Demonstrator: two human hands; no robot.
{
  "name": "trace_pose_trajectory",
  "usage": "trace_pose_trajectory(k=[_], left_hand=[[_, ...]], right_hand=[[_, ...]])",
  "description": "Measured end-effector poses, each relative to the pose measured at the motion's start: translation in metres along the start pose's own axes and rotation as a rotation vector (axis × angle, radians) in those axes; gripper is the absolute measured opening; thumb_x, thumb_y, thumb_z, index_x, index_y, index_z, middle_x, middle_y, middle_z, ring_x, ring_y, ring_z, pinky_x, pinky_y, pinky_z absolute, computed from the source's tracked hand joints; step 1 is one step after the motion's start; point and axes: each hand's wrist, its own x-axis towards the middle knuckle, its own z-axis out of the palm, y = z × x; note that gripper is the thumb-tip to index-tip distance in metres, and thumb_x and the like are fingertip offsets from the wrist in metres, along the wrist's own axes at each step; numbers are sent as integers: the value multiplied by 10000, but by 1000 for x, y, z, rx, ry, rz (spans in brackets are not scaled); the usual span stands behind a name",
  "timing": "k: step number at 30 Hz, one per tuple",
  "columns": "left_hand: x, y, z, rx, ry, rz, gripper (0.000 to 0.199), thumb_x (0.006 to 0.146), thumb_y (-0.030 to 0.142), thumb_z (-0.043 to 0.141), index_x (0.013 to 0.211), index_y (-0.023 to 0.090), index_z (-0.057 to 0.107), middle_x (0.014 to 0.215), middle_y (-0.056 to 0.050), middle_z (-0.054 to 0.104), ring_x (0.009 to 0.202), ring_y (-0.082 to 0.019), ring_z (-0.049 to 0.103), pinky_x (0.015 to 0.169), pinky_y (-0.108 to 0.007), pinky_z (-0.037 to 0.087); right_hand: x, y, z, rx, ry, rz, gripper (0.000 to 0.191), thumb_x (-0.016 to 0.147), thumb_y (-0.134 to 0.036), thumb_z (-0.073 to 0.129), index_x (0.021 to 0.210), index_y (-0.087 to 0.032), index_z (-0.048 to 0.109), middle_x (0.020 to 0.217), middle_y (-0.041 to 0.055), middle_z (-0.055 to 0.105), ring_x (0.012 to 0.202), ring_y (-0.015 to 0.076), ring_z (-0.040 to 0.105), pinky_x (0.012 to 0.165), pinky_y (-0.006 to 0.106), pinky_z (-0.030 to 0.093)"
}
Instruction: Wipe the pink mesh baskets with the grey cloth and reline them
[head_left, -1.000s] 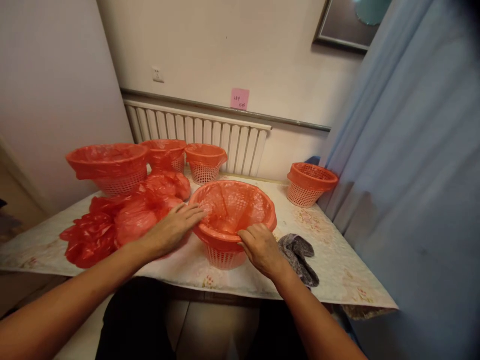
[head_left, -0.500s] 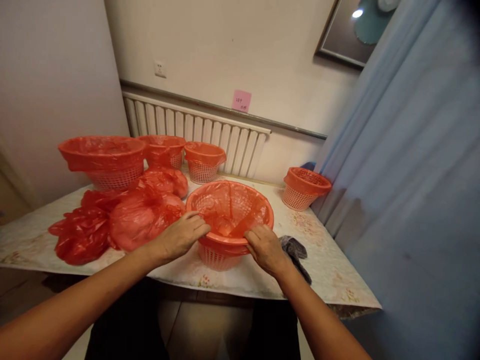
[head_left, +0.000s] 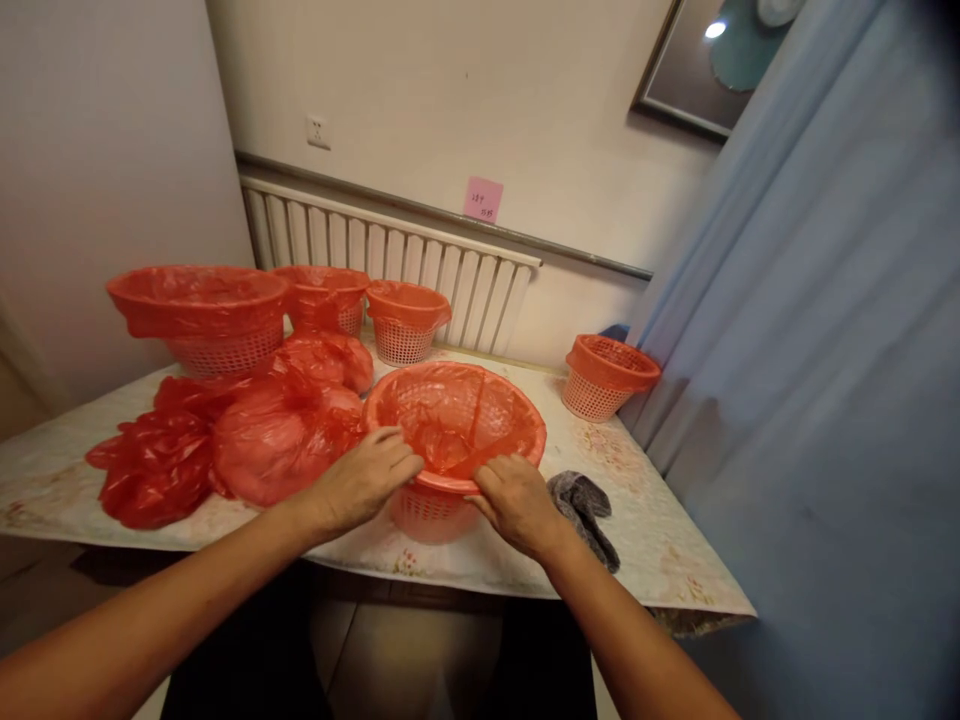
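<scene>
The white-mesh plastic basket point(head_left: 431, 515) stands at the near middle of the floral-covered table point(head_left: 660, 540), its round mouth just beyond the fingers. Left hand point(head_left: 367, 478) and right hand point(head_left: 519, 502) are about equally near, both nearly closed over its near rim, holding the thin, glossy red liner point(head_left: 450, 405) (how tightly, I can't tell). A fuzzy grey cloth point(head_left: 581, 497) lies crumpled to the right.
</scene>
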Motion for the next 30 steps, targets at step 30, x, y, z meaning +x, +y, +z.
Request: trace_pose_trajectory(k=[30], left_hand=[[-3,23,-4,-223,241,-198,369,914,309,496,1254,179,435,1227,-121,551,1193,-249,449,1033,-463,340]], right_hand=[[-16,29,18,216,128,66,133,884,-290,523,810,-183,554,796,38,561,813,195,464,798,350,339]])
